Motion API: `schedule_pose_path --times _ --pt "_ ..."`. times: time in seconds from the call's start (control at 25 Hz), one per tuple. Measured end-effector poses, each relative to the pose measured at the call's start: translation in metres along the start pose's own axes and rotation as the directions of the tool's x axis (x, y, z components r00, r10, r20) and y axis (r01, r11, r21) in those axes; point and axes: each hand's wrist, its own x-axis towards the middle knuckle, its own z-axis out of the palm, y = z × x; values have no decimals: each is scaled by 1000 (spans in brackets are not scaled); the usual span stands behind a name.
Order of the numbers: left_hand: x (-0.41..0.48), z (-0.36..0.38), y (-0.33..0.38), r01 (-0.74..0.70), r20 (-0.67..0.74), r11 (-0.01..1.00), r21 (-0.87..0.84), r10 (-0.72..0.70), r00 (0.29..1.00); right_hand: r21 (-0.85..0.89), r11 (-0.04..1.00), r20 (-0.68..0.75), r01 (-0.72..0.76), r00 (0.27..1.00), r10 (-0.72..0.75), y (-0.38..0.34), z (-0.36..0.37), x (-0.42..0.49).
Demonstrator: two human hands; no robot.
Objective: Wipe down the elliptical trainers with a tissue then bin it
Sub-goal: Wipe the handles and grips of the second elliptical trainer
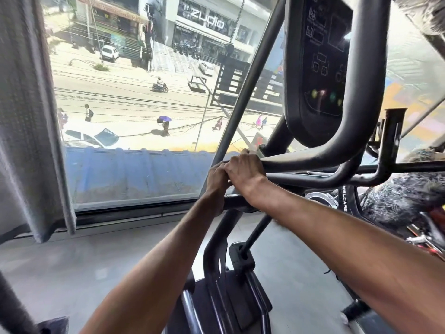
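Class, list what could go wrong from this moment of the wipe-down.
1. The left hand and right hand crowd one bar beside the slanted arm; if that swings, fingers could be pinched.
2. No tissue shows; unless hidden under the hands, the wiping may be bare-handed.

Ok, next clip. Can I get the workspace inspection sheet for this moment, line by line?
surface: grey floor under the machine.
job's things: elliptical trainer, with its handlebar and dark console; no tissue or bin in view.
clutter: blurred red and black items at the right edge.
grips: left hand and right hand are both curled round the handlebar and touch each other.
cables: overhead wires outside; none seen indoors.
surroundings: large window, grey curtain on the left, sunny street below.
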Motion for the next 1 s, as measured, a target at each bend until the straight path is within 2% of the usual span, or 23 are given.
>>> schedule_pose_path --times 0.2,0.44,0.64,0.76,0.84,1.0 --pt "-17 7 0 -76 25 997 -4 77 997 9 999 -52 38 998 -37 17 -23 -14" --pt "-27 10 1 -180 70 975 130 172 983 10 1000 -91 30 995 -29 63 -80 -72" --pt "-32 9 0 -231 84 950 209 218 972 -1 1000 -90 22 996 -22 47 -64 -67" --pt "-32 5 -4 -319 69 906 278 312 947 -7 998 -74 60 995 -60 21 -31 -41" --pt "-28 2 -6 -367 116 870 330 348 930 -8 996 -78 85 993 -86 12 -19 -32" --pt "-30 3 -1 -447 170 773 450 417 893 49 997 -99 63 993 -58 19 -28 -43"
